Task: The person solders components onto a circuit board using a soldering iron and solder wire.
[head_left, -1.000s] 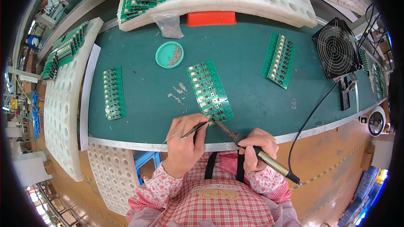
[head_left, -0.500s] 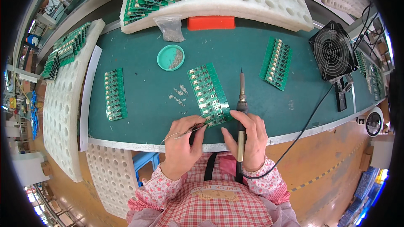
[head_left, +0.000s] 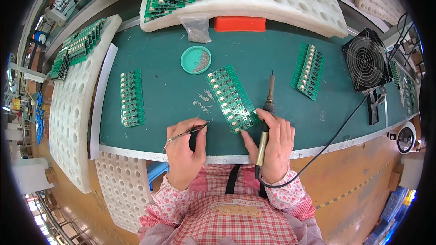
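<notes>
My left hand point(head_left: 184, 156) is closed on a pair of metal tweezers point(head_left: 182, 133), above the bench's near edge. My right hand point(head_left: 277, 149) grips a soldering iron point(head_left: 262, 147) lying across the palm, its tip pointing away from me. The right fingertips and thumb also touch the near right corner of a green circuit board panel point(head_left: 230, 97) flat in front of me. Rows of small parts sit on that panel. Tiny loose components point(head_left: 203, 102) lie left of it, close beyond my left hand. A round green dish point(head_left: 196, 60) behind them holds more small pieces.
Other panels lie left point(head_left: 131, 97) and right point(head_left: 309, 71) on the green bench. A clear bag point(head_left: 196, 28), a red box point(head_left: 240, 24) and a foam tray point(head_left: 272, 0) bearing boards stand behind. A black fan point(head_left: 365, 61) stands right; the iron's cable point(head_left: 324, 147) runs toward it.
My left hand has drawn back leftward from the panel with the tweezers. My right hand stays at the panel's corner with the iron. The whole view has shifted slightly.
</notes>
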Motion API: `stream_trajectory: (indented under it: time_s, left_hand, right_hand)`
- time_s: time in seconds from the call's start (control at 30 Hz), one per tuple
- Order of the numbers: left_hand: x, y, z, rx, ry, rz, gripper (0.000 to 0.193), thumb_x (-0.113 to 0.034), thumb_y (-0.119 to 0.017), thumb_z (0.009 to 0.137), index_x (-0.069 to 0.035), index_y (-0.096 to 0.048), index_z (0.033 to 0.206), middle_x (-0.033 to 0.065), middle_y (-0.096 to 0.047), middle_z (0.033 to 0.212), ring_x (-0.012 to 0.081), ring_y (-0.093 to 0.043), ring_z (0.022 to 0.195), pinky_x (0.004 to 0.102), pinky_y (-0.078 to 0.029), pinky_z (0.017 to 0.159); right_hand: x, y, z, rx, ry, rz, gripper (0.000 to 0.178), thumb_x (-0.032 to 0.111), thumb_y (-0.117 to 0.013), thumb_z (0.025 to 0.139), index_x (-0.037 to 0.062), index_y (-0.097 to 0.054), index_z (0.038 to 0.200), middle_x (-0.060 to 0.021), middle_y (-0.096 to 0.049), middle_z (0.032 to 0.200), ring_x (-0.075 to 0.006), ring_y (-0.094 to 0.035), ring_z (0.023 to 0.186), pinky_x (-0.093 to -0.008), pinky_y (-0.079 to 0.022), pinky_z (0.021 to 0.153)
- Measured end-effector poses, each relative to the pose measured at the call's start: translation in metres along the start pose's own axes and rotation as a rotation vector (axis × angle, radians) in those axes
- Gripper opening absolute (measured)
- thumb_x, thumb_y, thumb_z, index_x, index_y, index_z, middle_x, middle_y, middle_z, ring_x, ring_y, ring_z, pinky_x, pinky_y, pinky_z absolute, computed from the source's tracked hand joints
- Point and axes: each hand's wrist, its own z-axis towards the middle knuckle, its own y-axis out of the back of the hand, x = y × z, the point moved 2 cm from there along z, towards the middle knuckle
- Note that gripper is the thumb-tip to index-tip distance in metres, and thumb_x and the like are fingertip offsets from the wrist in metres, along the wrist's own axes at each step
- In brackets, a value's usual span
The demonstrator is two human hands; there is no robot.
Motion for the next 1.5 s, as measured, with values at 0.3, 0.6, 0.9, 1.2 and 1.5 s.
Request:
stream_trajectory:
  time_s: [0.3, 0.6, 0.9, 1.2, 1.5]
  left_hand:
    - [0.001, -0.002, 0.001, 0.007, 0.004, 0.026, 0.018, 0.004, -0.073, 0.082, -0.004, -0.067, 0.097, 0.0069, -0.071, 0.098, 0.026, -0.066, 0.083, 0.0353, -0.045, 0.08]
    - [0.001, -0.004, 0.002, -0.005, 0.01, 0.027, 0.017, 0.004, -0.072, 0.082, -0.004, -0.066, 0.097, 0.007, -0.071, 0.098, 0.0256, -0.067, 0.082, 0.035, -0.045, 0.079]
    - [0.0, -0.004, 0.0, -0.005, 0.009, 0.019, 0.01, 0.001, -0.068, 0.087, -0.003, -0.069, 0.096, 0.0075, -0.071, 0.099, 0.0265, -0.062, 0.083, 0.0341, -0.047, 0.076]
    - [-0.002, -0.004, 0.002, 0.002, -0.015, 0.027, 0.008, 0.0, -0.068, 0.087, -0.003, -0.068, 0.095, 0.0076, -0.071, 0.099, 0.0268, -0.063, 0.083, 0.035, -0.047, 0.077]
    - [-0.013, -0.005, 0.0, 0.044, 0.027, -0.018, 0.008, 0.002, -0.068, 0.087, -0.002, -0.069, 0.094, 0.0087, -0.071, 0.098, 0.0262, -0.065, 0.085, 0.0342, -0.048, 0.078]
  right_hand:
    - [-0.004, 0.002, -0.003, -0.042, 0.017, 0.059, 0.059, 0.013, -0.084, 0.075, 0.0063, -0.058, 0.127, -0.011, -0.061, 0.099, -0.0268, -0.059, 0.084, -0.0379, -0.042, 0.076]
    - [-0.005, 0.004, -0.004, -0.019, 0.018, 0.063, 0.057, 0.012, -0.084, 0.076, 0.0055, -0.058, 0.126, -0.0112, -0.062, 0.099, -0.0264, -0.059, 0.084, -0.0378, -0.042, 0.075]
    - [-0.004, 0.005, -0.004, -0.005, 0.01, 0.077, 0.057, 0.012, -0.083, 0.076, 0.0055, -0.058, 0.126, -0.0109, -0.062, 0.099, -0.0268, -0.059, 0.085, -0.0379, -0.042, 0.075]
    - [-0.004, 0.006, -0.004, -0.006, 0.004, 0.088, 0.057, 0.012, -0.083, 0.076, 0.0055, -0.057, 0.127, -0.0114, -0.063, 0.101, -0.0278, -0.061, 0.088, -0.0395, -0.044, 0.078]
    - [-0.002, 0.004, -0.003, 0.02, 0.061, 0.084, 0.061, 0.012, -0.084, 0.074, 0.0065, -0.057, 0.129, -0.012, -0.064, 0.105, -0.028, -0.063, 0.09, -0.0398, -0.046, 0.083]
